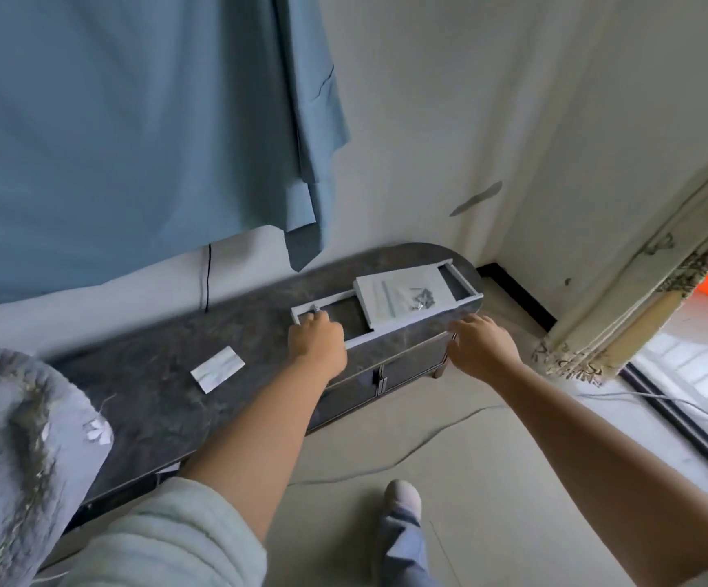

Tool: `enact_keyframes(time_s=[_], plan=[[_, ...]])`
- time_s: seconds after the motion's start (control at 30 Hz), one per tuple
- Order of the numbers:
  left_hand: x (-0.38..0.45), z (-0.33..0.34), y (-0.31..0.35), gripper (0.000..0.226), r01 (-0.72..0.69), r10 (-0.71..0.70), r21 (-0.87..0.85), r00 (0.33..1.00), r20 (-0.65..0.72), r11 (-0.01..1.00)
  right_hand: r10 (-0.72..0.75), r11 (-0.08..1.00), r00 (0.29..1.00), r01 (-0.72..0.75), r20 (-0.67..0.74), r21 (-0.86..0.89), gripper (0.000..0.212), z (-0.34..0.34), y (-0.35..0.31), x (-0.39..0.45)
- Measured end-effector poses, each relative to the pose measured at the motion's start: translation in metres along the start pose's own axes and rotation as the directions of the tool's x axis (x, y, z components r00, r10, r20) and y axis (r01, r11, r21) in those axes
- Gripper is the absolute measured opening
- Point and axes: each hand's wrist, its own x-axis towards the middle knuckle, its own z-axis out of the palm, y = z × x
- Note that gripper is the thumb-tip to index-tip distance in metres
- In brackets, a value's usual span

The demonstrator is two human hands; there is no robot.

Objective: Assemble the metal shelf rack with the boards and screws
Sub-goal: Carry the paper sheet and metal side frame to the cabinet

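- Cabinet (165, 400) against the wall, under the hanging curtain (132, 120).
- Metal frame (386, 332) lies flat on the cabinet top, right end.
- Boards (398, 296) stacked on the frame; screw bag (417, 297) on the boards.
- Folded leaflet (218, 369) on the top, left of the frame.
- Left hand (316, 338) on the frame's left end; right hand (481, 343) before its right part.

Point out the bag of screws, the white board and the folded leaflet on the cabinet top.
bag of screws (417, 297): head view, on the dark screws inside the clear bag.
white board (375, 305): head view, on its bare left part.
folded leaflet (218, 369): head view, on its middle.
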Motion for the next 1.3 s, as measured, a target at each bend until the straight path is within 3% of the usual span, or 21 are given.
enact_keyframes(time_s=[0.5,0.8,1.0,1.1,1.17,1.3], plan=[[0.259,0.044,0.015,0.033,0.078,-0.07,-0.018,0.963,0.26,0.997,-0.083,0.986,0.926,0.129,0.368,-0.102,0.03,0.067,0.043,0.277],[0.376,0.107,0.031,0.028,-0.043,0.069,-0.084,0.937,0.342,0.996,-0.146,0.939,0.842,0.283,0.519,-0.196,0.032,0.138,0.05,0.382],[0.403,0.175,0.054,0.026,-0.004,0.076,-0.181,0.917,0.39,0.983,-0.243,0.869,0.74,0.453,0.627,-0.199,0.058,0.214,0.054,0.409],[0.412,0.204,0.061,0.052,0.018,0.057,-0.27,0.961,0.27,0.963,-0.29,0.837,0.71,0.513,0.642,-0.19,0.075,0.249,0.061,0.42],[0.417,0.225,0.065,0.074,0.023,0.054,-0.268,0.96,0.274,0.963,-0.376,0.8,0.739,0.563,0.559,-0.206,0.086,0.266,0.067,0.424],[0.423,0.245,0.073,0.094,-0.03,0.097,-0.32,0.976,0.196,0.947,-0.46,0.75,0.766,0.606,0.45,-0.266,0.072,0.281,0.091,0.421]])
